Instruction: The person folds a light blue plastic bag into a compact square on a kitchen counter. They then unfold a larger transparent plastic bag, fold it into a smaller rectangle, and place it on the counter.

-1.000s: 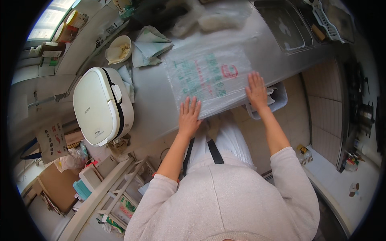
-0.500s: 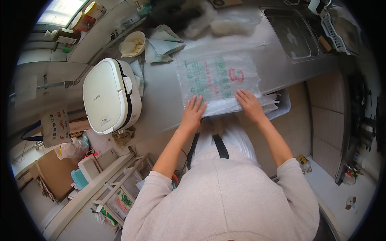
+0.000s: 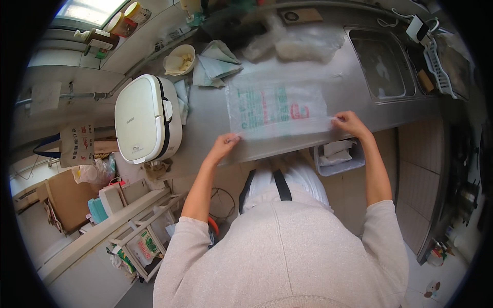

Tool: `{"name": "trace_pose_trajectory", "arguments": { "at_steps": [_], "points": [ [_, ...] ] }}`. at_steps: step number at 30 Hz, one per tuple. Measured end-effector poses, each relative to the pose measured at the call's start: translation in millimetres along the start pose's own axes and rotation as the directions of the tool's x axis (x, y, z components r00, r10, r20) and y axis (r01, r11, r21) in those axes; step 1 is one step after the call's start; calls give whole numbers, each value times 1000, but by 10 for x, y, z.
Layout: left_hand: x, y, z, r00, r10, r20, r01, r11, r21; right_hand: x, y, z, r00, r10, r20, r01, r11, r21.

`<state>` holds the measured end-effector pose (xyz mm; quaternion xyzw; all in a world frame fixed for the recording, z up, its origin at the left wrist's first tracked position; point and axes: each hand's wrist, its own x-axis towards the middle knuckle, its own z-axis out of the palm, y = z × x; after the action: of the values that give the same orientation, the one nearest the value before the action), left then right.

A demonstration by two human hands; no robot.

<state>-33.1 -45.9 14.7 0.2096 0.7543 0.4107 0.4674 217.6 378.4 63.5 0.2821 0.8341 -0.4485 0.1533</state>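
A translucent plastic bag with green and red print lies flat on the steel counter, its near edge folded over. My left hand pinches the near left corner of the bag between thumb and fingers. At the near right corner, my right hand pinches the bag in the same way. The strip of bag between both hands is drawn straight, close to the counter's front edge.
A white rice cooker stands at the left, beside folded papers and a bowl of pale pieces. More clear bags lie behind. A sink is at the far right. A bin stands below the counter.
Both hands have gone from lying spread on the bag to pinching its near corners. They have moved apart, and the near edge is now folded over. The bin shows more fully.
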Motion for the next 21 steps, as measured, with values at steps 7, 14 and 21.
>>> {"name": "trace_pose_trajectory", "arguments": {
  "at_steps": [7, 14, 21],
  "points": [
    [150, 12, 47, 964, 68, -255, -55, 997, 56, -4, -228, 117, 652, -154, -743, 140, 987, -81],
    [262, 41, 34, 953, 210, -219, -153, 956, 249, 263, 200, 908, 784, 37, -619, 3, 998, 63],
    [400, 154, -53, 992, 22, -124, -42, 986, -160, 397, 199, 964, 818, 158, -554, 217, 806, 550]
  ]
}}
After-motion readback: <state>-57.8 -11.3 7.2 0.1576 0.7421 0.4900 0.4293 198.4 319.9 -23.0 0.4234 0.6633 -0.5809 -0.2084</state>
